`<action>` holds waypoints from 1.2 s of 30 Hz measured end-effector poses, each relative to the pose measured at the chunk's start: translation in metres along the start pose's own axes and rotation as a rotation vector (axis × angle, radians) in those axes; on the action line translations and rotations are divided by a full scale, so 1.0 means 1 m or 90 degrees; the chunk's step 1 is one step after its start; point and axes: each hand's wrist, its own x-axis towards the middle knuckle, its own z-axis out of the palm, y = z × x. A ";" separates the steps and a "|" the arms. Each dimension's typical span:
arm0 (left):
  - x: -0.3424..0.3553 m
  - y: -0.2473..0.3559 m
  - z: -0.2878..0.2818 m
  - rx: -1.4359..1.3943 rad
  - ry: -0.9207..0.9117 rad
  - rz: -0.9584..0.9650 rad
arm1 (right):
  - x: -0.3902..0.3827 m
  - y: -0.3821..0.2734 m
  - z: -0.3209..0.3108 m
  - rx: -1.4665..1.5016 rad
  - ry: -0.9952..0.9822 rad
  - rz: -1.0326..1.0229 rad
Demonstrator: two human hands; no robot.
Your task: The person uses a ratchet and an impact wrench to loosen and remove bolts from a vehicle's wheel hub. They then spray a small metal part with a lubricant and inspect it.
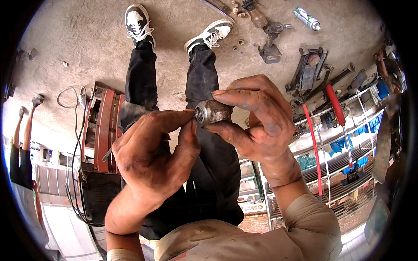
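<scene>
Two grimy bare hands meet over the person's lap, and between them sits one short, rusty grey metal threaded sleeve [212, 112]. The right hand [257, 122] grasps it, thumb beneath and fingers curled over the top. The left hand [152, 152] is closed loosely, its thumb and fingertips touching the sleeve's open end. The sleeve lies roughly level, its long axis running left to right, with the threaded mouth pointing toward the left hand. Below the hands stretch two legs in dark trousers ending in two black-and-white sneakers [139, 21] on the concrete floor [78, 52]. On that floor beyond the feet lie one dark cordless impact wrench [270, 43], one white-and-green spray can [307, 18] and a few small loose nuts [237, 43]. Two long red-handled tools [337, 104] stand near the metal shelving at the right
</scene>
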 end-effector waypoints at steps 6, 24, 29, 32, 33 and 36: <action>0.002 0.003 0.001 -0.044 0.003 -0.054 | 0.000 0.008 0.004 0.032 0.023 0.023; 0.001 -0.002 0.004 -0.214 -0.030 0.001 | -0.004 0.005 0.002 0.223 -0.021 0.042; 0.002 -0.005 0.006 -0.217 -0.027 0.057 | -0.005 0.006 0.002 0.253 -0.040 0.050; 0.002 -0.006 0.008 -0.227 -0.022 0.067 | -0.007 0.007 0.002 0.287 -0.047 0.075; 0.002 -0.006 0.008 -0.233 -0.026 0.061 | -0.007 0.007 0.003 0.305 -0.043 0.079; 0.003 -0.005 0.005 -0.246 -0.052 0.056 | -0.007 0.005 0.002 0.311 -0.040 0.083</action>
